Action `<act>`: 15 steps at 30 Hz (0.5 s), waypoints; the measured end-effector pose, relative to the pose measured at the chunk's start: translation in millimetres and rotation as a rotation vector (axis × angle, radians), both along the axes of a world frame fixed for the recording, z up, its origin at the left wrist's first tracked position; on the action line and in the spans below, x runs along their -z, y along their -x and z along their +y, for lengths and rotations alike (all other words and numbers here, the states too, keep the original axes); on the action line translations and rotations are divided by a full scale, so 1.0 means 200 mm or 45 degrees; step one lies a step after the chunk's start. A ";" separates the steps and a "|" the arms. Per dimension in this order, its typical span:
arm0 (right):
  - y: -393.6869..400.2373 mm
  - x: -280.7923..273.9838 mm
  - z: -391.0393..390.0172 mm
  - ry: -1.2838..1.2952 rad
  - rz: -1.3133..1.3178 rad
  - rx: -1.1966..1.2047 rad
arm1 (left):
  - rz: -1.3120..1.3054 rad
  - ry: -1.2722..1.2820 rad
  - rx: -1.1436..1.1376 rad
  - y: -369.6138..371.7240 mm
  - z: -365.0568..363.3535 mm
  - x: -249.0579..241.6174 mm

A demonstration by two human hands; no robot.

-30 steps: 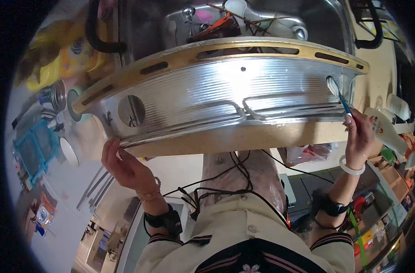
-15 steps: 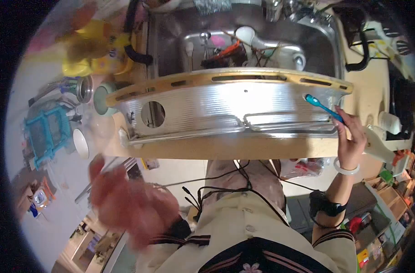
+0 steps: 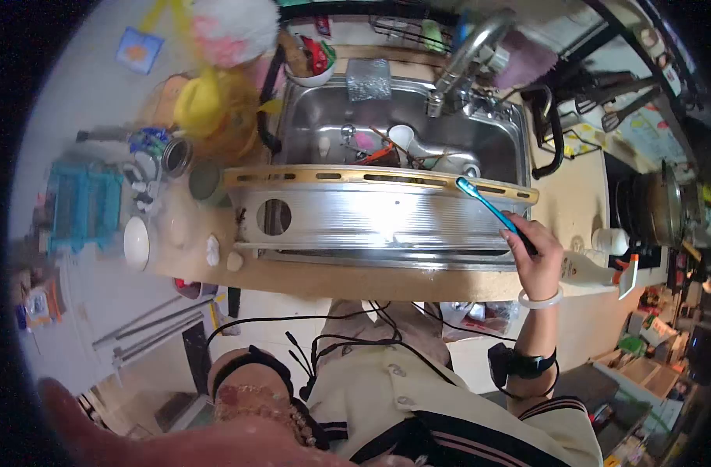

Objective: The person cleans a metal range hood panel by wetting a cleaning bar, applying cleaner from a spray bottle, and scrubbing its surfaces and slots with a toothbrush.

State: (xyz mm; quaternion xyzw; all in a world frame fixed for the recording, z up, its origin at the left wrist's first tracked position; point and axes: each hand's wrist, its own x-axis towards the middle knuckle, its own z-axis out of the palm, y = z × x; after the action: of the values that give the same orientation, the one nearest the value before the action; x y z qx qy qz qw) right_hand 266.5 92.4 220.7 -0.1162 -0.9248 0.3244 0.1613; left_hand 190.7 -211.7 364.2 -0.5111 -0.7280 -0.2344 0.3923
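A blue toothbrush point(image 3: 492, 208) is pinched in my right hand point(image 3: 538, 255), its head right at the yellowed, slotted edge of a ribbed metal panel point(image 3: 332, 214). The panel lies across the front of the sink and has a round hole near its left end. Close to the camera, my left hand point(image 3: 192, 444) is raised at the bottom left, partly cut off by the frame, with most of its fingers out of sight. A beaded bracelet point(image 3: 301, 426) circles that wrist.
Behind the panel, the steel sink point(image 3: 309, 117) holds a white cup point(image 3: 401, 137) and several small items under the faucet point(image 3: 468, 58). A spray bottle point(image 3: 589, 270) lies right of my right hand. On the left stand a white bowl point(image 3: 137, 244), a glass jar point(image 3: 175, 157) and a blue basket point(image 3: 87, 204).
The view has shifted, showing more of the sink and faucet. My left hand has moved down and closer to the camera. The toothbrush head now overlaps the panel's yellowed edge.
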 end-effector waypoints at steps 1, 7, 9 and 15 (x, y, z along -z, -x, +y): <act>0.01 -0.01 -0.02 0.011 -0.003 -0.024 | -0.006 -0.034 -0.014 -0.03 -0.03 -0.02; 0.11 -0.01 -0.15 -0.026 -0.016 -0.222 | -0.162 -0.438 -0.217 -0.17 -0.25 -0.06; 0.16 0.07 -0.22 0.012 0.118 -0.317 | -0.350 -0.643 -0.370 -0.21 -0.36 0.01; 0.15 0.07 -0.63 0.202 -0.102 -0.526 | -1.310 -0.568 -0.913 -0.03 -0.83 0.80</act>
State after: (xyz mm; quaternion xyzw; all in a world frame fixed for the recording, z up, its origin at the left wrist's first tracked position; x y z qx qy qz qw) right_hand 235.8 -34.3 207.0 0.0508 -0.9062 0.4174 0.0449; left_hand 196.5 -378.2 203.5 0.0331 -0.8814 -0.4485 0.1446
